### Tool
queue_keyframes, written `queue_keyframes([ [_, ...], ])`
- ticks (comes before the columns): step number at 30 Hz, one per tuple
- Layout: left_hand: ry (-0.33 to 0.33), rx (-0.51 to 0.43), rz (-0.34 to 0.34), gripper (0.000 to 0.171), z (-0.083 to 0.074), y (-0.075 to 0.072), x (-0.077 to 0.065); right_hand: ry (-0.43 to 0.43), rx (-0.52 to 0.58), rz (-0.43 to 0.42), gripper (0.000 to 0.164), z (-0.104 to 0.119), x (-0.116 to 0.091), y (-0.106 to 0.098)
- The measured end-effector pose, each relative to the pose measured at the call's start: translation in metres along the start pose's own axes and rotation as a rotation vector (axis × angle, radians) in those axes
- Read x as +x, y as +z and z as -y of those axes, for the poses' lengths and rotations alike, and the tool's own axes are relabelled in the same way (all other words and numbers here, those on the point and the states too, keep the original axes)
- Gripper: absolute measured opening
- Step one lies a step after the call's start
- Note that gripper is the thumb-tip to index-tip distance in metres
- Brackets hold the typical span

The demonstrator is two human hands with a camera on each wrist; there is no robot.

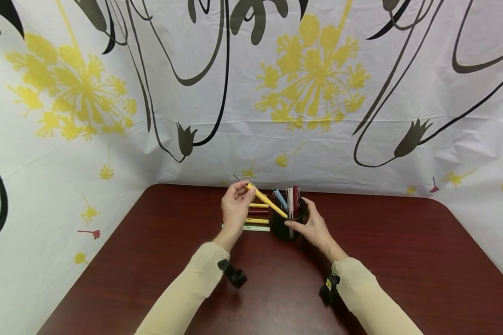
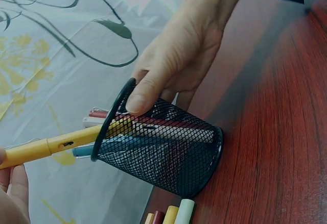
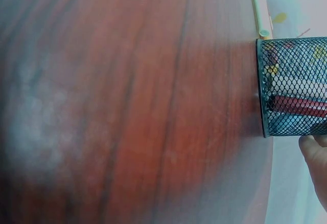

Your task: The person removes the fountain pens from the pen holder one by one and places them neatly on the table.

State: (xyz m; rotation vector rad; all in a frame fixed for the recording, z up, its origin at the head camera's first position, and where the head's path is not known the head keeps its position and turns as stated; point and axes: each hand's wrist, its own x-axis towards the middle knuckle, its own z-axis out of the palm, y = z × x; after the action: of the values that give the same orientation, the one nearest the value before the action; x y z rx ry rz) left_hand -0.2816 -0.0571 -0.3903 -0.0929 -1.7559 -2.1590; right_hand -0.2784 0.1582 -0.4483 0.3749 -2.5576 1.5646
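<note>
My left hand (image 1: 236, 207) pinches a yellow pen (image 1: 268, 203) near its upper end. The pen slants down to the right, and in the left wrist view its lower end passes inside the rim of a black mesh pen holder (image 2: 168, 155). My right hand (image 1: 316, 231) grips that holder (image 1: 280, 230) from the right side, thumb at the front near the rim. Inside stand a blue pen (image 1: 280, 199), a white pen (image 1: 290, 200) and a dark red pen (image 1: 296, 197). Through the mesh (image 3: 296, 89) in the right wrist view, red and white pens show.
Left of the holder, several pens lie side by side on the dark red wooden table (image 1: 276, 298), among them a pale green pen (image 1: 256, 228) and a dark red pen (image 1: 258, 211). Behind the table hangs a white patterned sheet (image 1: 234, 107).
</note>
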Motion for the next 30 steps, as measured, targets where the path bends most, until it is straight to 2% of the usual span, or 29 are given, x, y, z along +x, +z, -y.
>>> queue_keyframes([
  [5,-0.060,-0.073,-0.033,0.029,-0.002,-0.008,-0.002,0.009,-0.002,0.003,0.082,-0.002,0.000,0.001],
  [14,-0.111,-0.108,-0.063,0.029,-0.006,-0.023,-0.005,0.021,-0.003,0.018,0.081,0.000,0.000,-0.001],
  [20,-0.164,-0.170,-0.103,0.027,-0.006,-0.035,-0.008,0.023,0.010,0.022,0.082,0.001,-0.001,-0.001],
  [30,-0.240,-0.155,-0.149,0.025,-0.001,-0.057,-0.015,0.015,0.017,0.028,0.080,0.001,0.000,-0.002],
])
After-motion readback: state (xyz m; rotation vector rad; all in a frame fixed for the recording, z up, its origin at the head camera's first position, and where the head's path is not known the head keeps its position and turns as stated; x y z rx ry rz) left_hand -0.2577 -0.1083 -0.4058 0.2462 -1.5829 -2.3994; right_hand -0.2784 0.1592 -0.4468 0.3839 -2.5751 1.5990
